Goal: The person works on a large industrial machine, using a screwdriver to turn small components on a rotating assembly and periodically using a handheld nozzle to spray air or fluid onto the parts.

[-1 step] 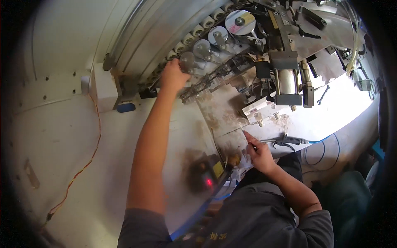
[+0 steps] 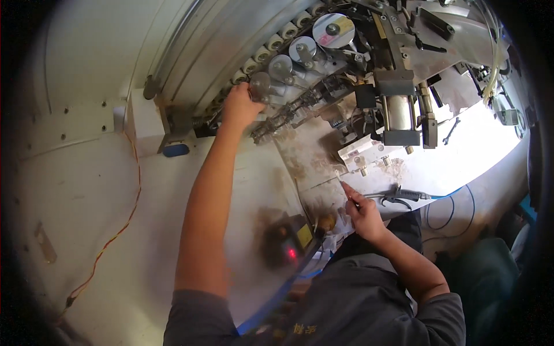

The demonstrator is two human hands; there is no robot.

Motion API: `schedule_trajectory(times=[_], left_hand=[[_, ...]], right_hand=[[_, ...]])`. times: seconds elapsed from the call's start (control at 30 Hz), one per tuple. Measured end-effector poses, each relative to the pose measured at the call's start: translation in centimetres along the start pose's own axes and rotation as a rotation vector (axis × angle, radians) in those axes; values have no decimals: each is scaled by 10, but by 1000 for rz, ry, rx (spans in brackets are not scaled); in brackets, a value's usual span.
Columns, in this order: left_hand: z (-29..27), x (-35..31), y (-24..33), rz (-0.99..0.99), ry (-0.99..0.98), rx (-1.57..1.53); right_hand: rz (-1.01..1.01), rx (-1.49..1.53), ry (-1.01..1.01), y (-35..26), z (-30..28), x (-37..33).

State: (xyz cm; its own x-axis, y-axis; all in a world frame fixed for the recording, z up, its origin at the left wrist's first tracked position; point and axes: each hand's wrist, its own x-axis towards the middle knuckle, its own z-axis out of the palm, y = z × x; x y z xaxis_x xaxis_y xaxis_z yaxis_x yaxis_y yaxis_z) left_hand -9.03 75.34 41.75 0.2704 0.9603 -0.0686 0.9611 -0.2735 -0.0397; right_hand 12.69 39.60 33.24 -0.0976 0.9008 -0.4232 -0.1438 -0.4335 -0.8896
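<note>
My left hand (image 2: 239, 106) reaches to the lower end of a row of metal rollers on the machine. Its fingers curl at the edge of a grey round roller (image 2: 260, 86), with the thumb below it. The fingertips are partly hidden, so what they hold does not show. Lower right, my right hand (image 2: 366, 219) is closed round a slim tool with a pale tip (image 2: 339, 176). That tip points up and left over the stained metal table, and most of the tool is inside my fist.
An air blow gun (image 2: 411, 195) with a blue hose lies right of my right hand. Beyond stand a metal cylinder (image 2: 399, 113) and a wrench (image 2: 451, 131). A dark box with a red light (image 2: 292, 253) is at the table edge. Twisted wire (image 2: 137, 199) runs at left.
</note>
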Motion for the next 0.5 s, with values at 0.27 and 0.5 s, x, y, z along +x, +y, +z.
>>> schedule_trajectory(times=[0.27, 0.5], left_hand=[[-7, 3, 6, 47, -92, 73], [-14, 4, 8, 11, -130, 110]], right_hand=[[145, 38, -66, -7, -14, -13], [-40, 25, -26, -9, -16, -8]])
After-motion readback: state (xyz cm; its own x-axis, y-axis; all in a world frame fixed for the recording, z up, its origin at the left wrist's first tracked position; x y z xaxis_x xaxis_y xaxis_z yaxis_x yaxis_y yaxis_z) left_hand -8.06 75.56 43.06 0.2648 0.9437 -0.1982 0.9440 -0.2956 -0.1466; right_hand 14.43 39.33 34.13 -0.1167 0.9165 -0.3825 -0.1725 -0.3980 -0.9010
